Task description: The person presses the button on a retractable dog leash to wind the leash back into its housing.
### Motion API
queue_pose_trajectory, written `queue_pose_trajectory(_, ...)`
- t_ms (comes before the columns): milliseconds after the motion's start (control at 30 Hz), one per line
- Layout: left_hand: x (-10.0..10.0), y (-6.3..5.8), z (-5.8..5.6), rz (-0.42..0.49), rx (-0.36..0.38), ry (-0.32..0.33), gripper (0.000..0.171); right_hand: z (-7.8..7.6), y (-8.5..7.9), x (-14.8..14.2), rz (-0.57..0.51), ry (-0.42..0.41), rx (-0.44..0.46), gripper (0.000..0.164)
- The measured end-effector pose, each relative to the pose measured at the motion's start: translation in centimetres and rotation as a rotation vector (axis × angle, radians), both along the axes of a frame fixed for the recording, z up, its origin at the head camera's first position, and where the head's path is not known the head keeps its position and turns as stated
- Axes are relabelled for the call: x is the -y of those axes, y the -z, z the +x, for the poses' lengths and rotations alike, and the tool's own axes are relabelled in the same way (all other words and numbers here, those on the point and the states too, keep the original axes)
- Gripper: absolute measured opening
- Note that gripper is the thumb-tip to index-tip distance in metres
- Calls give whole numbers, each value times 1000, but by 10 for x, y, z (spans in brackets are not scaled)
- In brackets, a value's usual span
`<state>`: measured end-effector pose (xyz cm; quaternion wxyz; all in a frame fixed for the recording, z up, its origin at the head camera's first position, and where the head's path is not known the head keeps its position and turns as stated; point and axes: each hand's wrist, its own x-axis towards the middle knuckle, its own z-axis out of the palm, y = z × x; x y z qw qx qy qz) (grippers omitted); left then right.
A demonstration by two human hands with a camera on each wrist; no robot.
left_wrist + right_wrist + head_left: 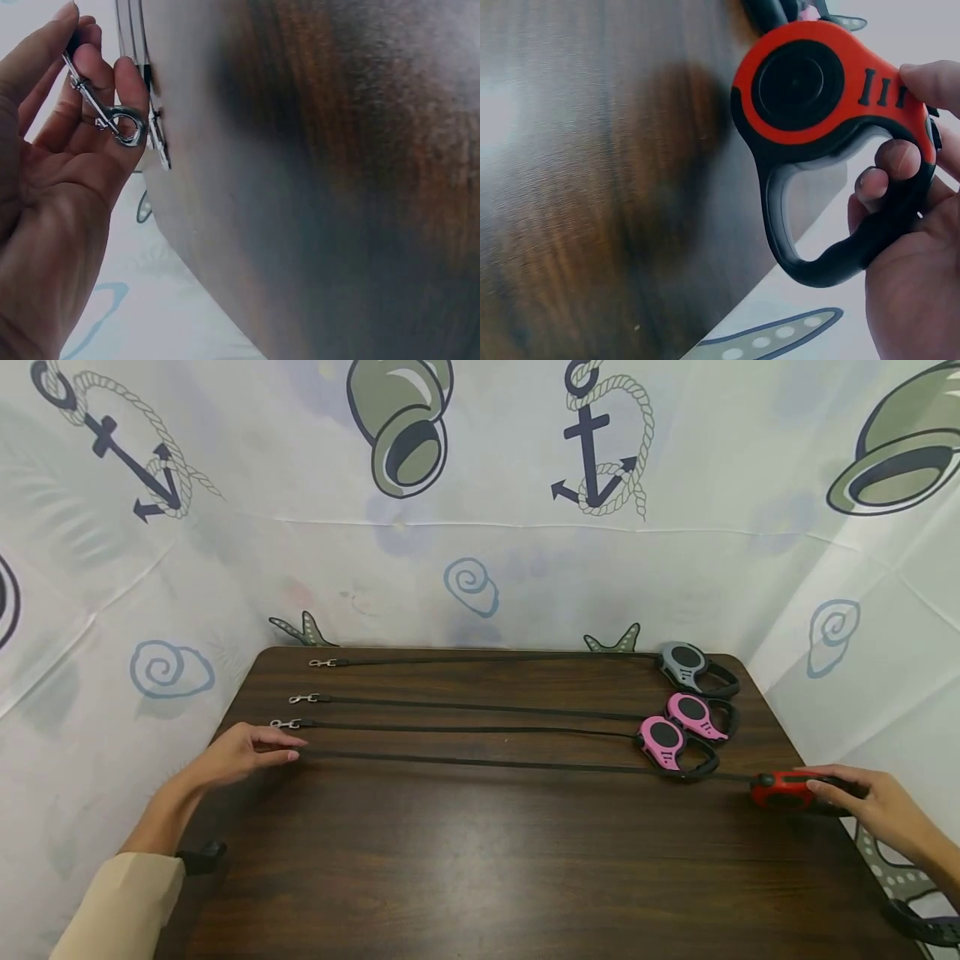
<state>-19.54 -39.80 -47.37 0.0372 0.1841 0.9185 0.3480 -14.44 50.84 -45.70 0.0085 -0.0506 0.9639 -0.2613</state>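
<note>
A red and black retractable dog leash is held at the right end of the table by my right hand. In the right wrist view, fingers curl through the black loop handle and the thumb lies on the red casing. Its black strap runs taut leftward across the table. My left hand pinches the strap's far end between thumb and fingertips. From that pinch a silver snap hook hangs over the palm in the left wrist view.
Beyond the red leash lie two pink retractable leashes and a grey one, handles at right. Their straps stretch left in near-parallel lines to metal hooks. The brown wooden table backs onto a patterned white curtain.
</note>
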Motion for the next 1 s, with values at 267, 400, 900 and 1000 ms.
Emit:
queue_pose_trajectory(267, 4, -9, -5, 67, 4, -25, 24, -12, -11, -6, -95, -9, 41, 40)
queue_pose_trajectory(400, 8, -12, -8, 72, -44, -26, 23, -21, -15, -7, -121, -23, 32, 37)
queue_pose_trajectory(900, 11, -24, -12, 103, 2, -193, 27, -57, -17, -3, -366, 17, 12, 26)
queue_pose_trajectory(1000, 10, -25, -13, 97, -4, -217, 29, -63, -14, -1, -643, -23, 36, 24)
